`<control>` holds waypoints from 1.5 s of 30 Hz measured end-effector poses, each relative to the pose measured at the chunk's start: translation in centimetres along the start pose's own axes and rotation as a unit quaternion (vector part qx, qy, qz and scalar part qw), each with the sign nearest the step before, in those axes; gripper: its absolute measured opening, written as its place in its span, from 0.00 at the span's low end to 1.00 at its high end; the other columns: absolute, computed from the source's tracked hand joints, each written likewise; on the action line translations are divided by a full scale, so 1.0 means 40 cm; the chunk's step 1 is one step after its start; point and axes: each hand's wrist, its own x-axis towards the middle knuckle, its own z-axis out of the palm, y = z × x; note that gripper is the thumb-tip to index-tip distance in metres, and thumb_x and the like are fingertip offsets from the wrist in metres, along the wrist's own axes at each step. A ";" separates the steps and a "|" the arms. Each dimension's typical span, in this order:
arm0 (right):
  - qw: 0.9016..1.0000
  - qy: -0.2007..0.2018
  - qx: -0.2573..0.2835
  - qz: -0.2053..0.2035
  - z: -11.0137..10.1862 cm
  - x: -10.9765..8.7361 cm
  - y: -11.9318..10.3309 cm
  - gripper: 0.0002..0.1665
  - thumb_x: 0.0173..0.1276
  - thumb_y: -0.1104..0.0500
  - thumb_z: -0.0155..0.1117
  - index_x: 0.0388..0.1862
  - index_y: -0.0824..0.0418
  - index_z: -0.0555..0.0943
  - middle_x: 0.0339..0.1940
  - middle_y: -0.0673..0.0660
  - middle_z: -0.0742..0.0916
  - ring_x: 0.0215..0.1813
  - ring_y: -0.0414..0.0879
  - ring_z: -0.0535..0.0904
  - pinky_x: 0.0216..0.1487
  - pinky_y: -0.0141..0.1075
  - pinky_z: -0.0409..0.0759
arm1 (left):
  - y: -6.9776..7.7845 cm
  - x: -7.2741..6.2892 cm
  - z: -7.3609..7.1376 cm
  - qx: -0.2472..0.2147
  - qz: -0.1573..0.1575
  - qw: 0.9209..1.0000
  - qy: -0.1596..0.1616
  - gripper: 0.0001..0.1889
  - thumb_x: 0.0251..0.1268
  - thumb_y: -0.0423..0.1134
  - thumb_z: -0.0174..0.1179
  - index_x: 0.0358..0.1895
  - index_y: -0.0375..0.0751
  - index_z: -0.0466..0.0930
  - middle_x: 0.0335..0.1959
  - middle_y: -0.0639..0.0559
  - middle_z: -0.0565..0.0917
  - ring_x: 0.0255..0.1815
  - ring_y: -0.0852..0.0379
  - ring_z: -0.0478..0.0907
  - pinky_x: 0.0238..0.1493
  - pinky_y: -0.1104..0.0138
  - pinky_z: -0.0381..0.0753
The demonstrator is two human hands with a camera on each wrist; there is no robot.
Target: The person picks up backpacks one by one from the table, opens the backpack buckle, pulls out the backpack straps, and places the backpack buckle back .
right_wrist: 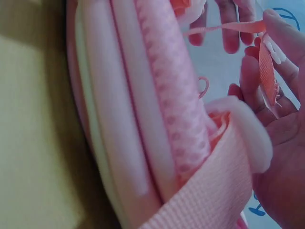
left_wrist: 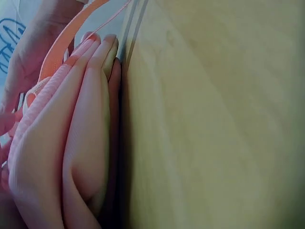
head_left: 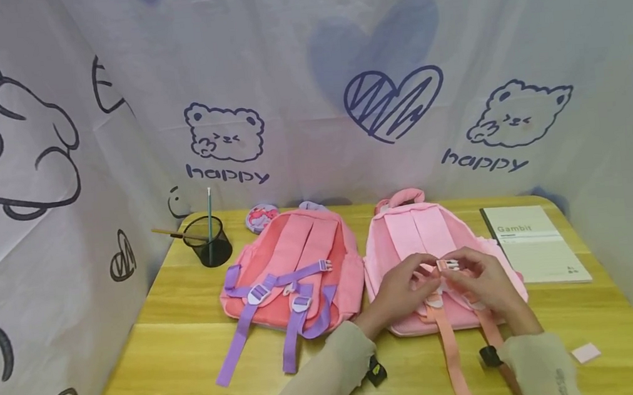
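A pale pink backpack lies with its straps facing up. My right hand pinches a small white buckle on an orange strap over the backpack's middle. In the right wrist view, the strap end hangs frayed along the right palm. My left hand is just left of the buckle, its fingertips right at the strap. Several of its fingers extend behind the thin strap in the right wrist view; I cannot tell whether its thumb and index finger grip it. Two orange straps trail toward the front.
Left of it lies a coral-pink backpack with purple straps. Behind that are a round purple patterned item and a black mesh pen cup. A notebook lies right; a small pale pink piece is near the front.
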 end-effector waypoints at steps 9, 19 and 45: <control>0.999 0.019 -0.004 -0.031 0.005 0.011 -0.019 0.19 0.67 0.52 0.76 0.55 0.54 0.85 0.45 0.51 0.87 0.44 0.38 0.78 0.44 0.31 0.76 | 0.014 0.010 -0.017 0.092 0.078 0.991 0.058 0.17 0.77 0.51 0.61 0.62 0.51 0.78 0.52 0.56 0.87 0.54 0.62 0.84 0.55 0.79 0.76; 0.999 0.017 0.023 -0.038 0.002 -0.007 -0.020 0.17 0.71 0.55 0.72 0.56 0.58 0.86 0.47 0.44 0.88 0.50 0.33 0.78 0.56 0.35 0.72 | 0.008 0.009 -0.013 0.061 0.070 0.995 0.038 0.14 0.75 0.48 0.63 0.58 0.49 0.81 0.51 0.56 0.88 0.52 0.64 0.83 0.54 0.78 0.77; 0.997 0.038 0.063 -0.016 0.007 -0.015 -0.009 0.17 0.69 0.56 0.74 0.54 0.61 0.86 0.25 0.48 0.78 0.25 0.41 0.69 0.23 0.33 0.70 | -0.001 0.011 0.004 -0.113 0.009 0.992 0.063 0.11 0.77 0.43 0.62 0.55 0.43 0.80 0.47 0.47 0.87 0.47 0.66 0.82 0.51 0.73 0.82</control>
